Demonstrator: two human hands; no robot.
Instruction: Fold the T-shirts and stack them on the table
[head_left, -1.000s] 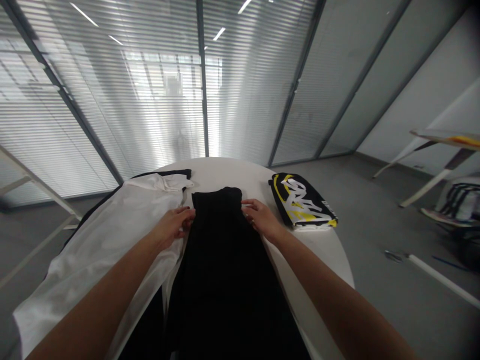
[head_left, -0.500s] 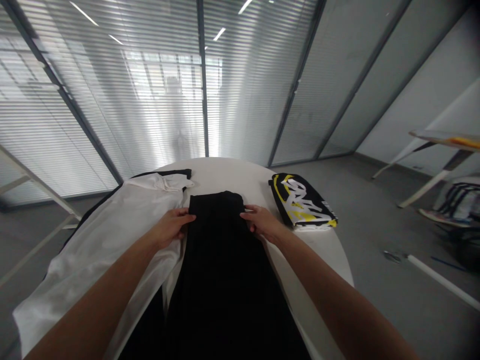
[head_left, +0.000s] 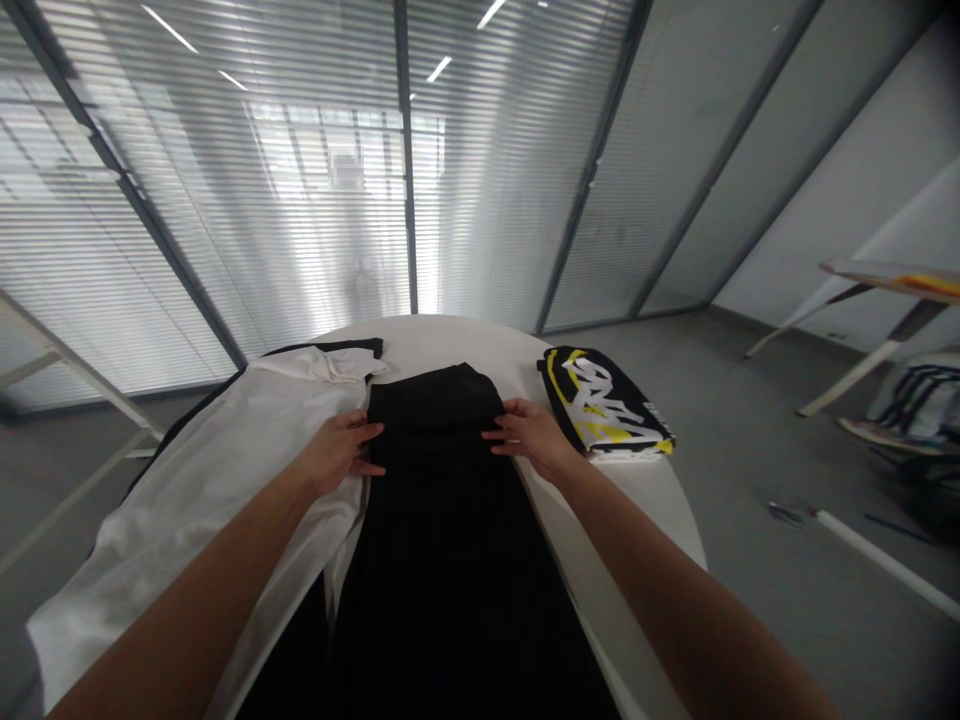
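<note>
A long black garment [head_left: 439,530] lies lengthwise on the round white table [head_left: 442,340], its far end bunched into soft folds. My left hand [head_left: 337,450] rests with spread fingers on the garment's left edge, over a white garment [head_left: 217,480]. That white cloth drapes off the table's left side, with black fabric showing beneath it. My right hand [head_left: 531,437] lies flat on the black garment's right edge. Beyond it sits a folded black item with yellow and white graffiti print [head_left: 604,405].
Floor-to-ceiling glass walls with blinds stand behind the table. To the right, the grey floor holds a white rod [head_left: 885,560], and a white-legged side table [head_left: 885,280] stands near a striped bag [head_left: 915,410]. A white frame [head_left: 52,375] stands at the left.
The black garment's far end has spread wider and shifted farther away. My hands have moved slightly apart along its edges.
</note>
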